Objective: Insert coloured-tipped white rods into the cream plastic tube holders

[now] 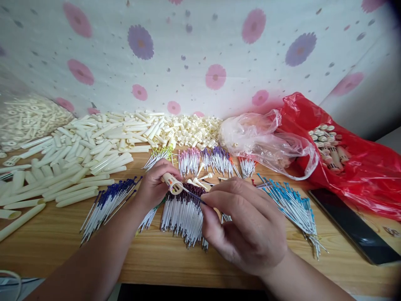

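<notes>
My left hand (159,179) is closed round a cream slotted pen barrel (173,184), its open end turned toward my right hand. Between the thumb and forefinger of my right hand (244,221) is a thin pen refill (193,195) with a dark blue end. The refill's white tip is at the barrel's opening; how far it reaches inside I cannot tell. Below lies a bundle of refills with dark maroon ends (183,215). Left of my left forearm are blue-ended refills (111,205). Light-blue-ended refills (293,205) lie right of my right hand.
Cream pen tubes (75,167) and short slotted parts (196,131) are heaped at the back left and middle. A clear bag (34,117) holds small parts. At right are a clear plastic bag (250,133), a red bag (369,167) and a black phone (354,225).
</notes>
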The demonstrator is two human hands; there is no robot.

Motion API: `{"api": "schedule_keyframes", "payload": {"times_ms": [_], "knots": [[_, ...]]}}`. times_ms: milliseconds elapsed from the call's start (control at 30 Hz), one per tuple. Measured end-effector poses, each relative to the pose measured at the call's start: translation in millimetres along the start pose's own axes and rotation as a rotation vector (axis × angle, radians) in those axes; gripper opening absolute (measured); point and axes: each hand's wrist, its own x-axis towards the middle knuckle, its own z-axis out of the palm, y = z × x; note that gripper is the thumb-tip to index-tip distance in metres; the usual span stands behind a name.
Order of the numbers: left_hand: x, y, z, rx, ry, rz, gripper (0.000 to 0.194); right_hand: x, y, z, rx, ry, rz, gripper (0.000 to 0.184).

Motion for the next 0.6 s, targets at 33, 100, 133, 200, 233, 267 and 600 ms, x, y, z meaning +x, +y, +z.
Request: {"api": "schedule_keyframes", "payload": {"times_ms": [33, 100, 133, 200, 233, 267, 600], "knots": [[-0.5, -1.2, -0.3, 0.011, -0.012, 0.002, 0.016, -0.6, 0.8, 1.9, 0.001, 0.0, -0.001, 0.012], [-1.4, -2.4, -1.2, 0.051, -0.031, 0.003, 0.014, -2.3, 3.5, 6.9, 0.003, 0.003, -0.003, 0.012], [-1.7, -2.0, -1.8, 0.074, -0.038, 0.01, 0.015, -3.4, 5.4, 9.8, 0.006, -0.002, 0.008, 0.011], [-2.1, 1.0, -3.3, 0.121, -0.06, 0.042, 0.022, -6.1, 9.8, 15.5, 0.031, -0.023, 0.052, 0.009], [-2.2, 3.4, -4.1, 0.138, -0.076, 0.063, 0.031, -7.4, 12.1, 18.0, 0.051, -0.036, 0.084, 0.008], [-2.3, 6.0, -4.8, 0.15, -0.094, 0.085, 0.04, -8.7, 14.4, 20.1, 0.072, -0.047, 0.119, 0.007], [-6.8, 7.8, -5.4, 0.254, -0.035, 0.177, 0.048, -12.4, 23.8, 29.8, 0.083, -0.036, 0.199, 0.007]]}}
